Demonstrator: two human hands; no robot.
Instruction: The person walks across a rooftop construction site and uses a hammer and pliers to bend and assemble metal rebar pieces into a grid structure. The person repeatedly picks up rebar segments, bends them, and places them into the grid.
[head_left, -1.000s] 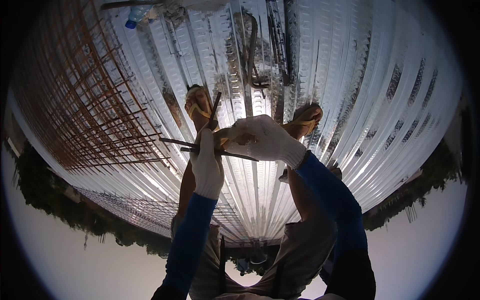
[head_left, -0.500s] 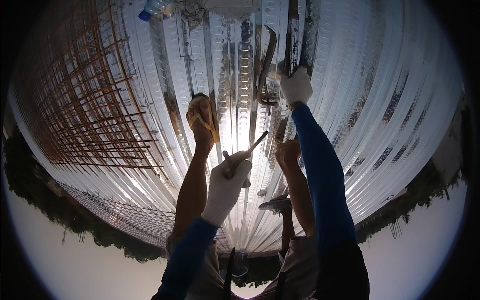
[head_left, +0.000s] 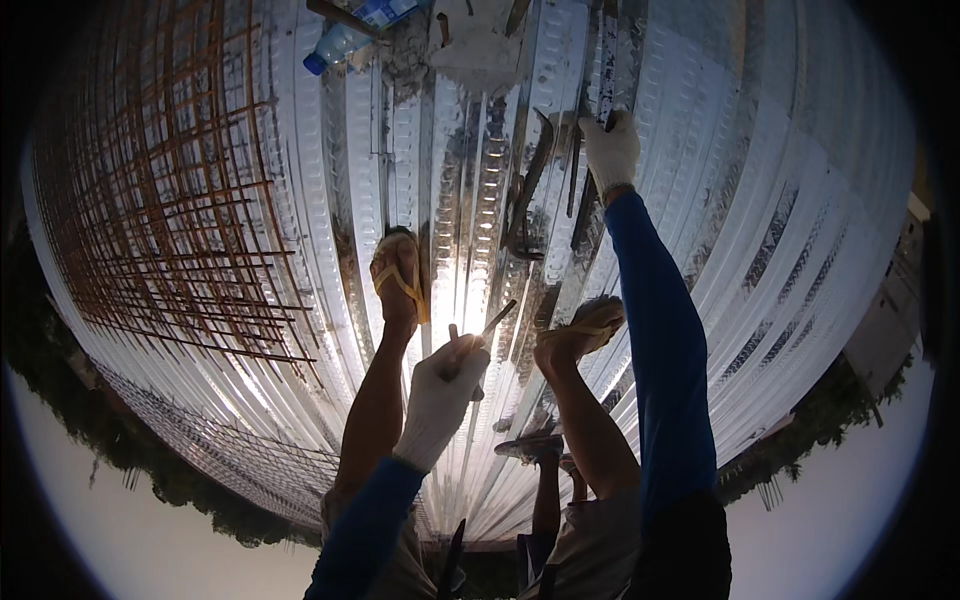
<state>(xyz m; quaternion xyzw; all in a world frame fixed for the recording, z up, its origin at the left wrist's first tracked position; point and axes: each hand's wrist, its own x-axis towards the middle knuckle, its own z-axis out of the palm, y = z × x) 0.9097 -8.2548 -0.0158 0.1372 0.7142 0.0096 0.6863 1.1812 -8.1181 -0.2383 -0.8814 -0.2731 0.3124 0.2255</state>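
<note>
My left hand [head_left: 447,385], in a white knitted glove, is closed around short metal rods [head_left: 500,317]. One sticks out toward the upper right, and another crosses the fist; whether they form one tool I cannot tell. Farther forward and to the right, my gloved right hand [head_left: 612,152] grips a long, narrow metal strip [head_left: 608,62] that runs away from me. A dark bent metal bar [head_left: 530,185] with a hooked end lies on the ribbed metal decking [head_left: 690,250], left of my right hand.
Rusty rebar mesh [head_left: 170,200] spreads over the left side. A plastic bottle [head_left: 345,45] with a blue cap lies beside grey rubble [head_left: 475,55] ahead. My feet wear yellow flip-flops [head_left: 590,325]. Behind me, another person's sandalled foot [head_left: 528,447] stands on the decking.
My right hand has moved slightly forward and right, and the strip now shows beyond it. My left hand has drawn slightly back toward me, still holding the rods. My right foot has shifted.
</note>
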